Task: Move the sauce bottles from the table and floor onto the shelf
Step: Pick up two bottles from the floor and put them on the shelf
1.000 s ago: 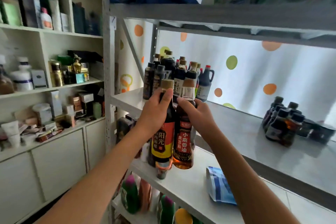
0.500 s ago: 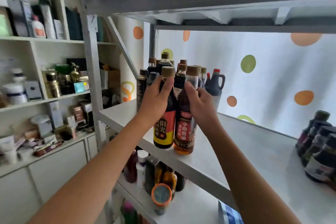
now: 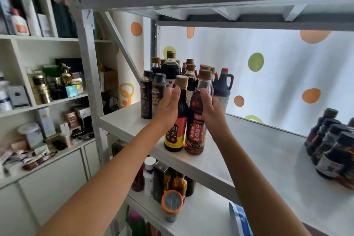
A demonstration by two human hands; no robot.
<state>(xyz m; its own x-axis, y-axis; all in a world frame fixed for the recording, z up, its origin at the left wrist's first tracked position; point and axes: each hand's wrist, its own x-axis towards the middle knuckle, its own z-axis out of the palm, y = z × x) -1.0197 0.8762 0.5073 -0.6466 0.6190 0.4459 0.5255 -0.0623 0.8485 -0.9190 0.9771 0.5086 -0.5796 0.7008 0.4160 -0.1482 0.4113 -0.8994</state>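
Shelf [image 3: 258, 151], white, metal-framed, is seen from the front edge. Two bottles are stood upright side by side near that edge, touching or almost touching: a dark bottle [image 3: 177, 120] with a red and yellow label on the left, and an amber bottle [image 3: 197, 120] with a red label on the right. Both are capped in tan. The dark bottle is gripped at the shoulder by the left hand [image 3: 168, 107], fingers closed round its far side; the amber bottle is gripped in the same way by the right hand [image 3: 210, 105]. Both bottle bases appear to be set on the shelf board. Just behind them a cluster of sauce bottles [image 3: 172, 74] is grouped at the back left corner, a dark jug [image 3: 223, 86] with a red cap and handle among them. A second group of dark-capped bottles [image 3: 333, 145] is kept well apart at the right end of the same board. On the board below, further bottles and an orange-rimmed lid [image 3: 171, 201] are stored. A white cabinet [image 3: 47, 178] with cluttered shelves is placed to the left.
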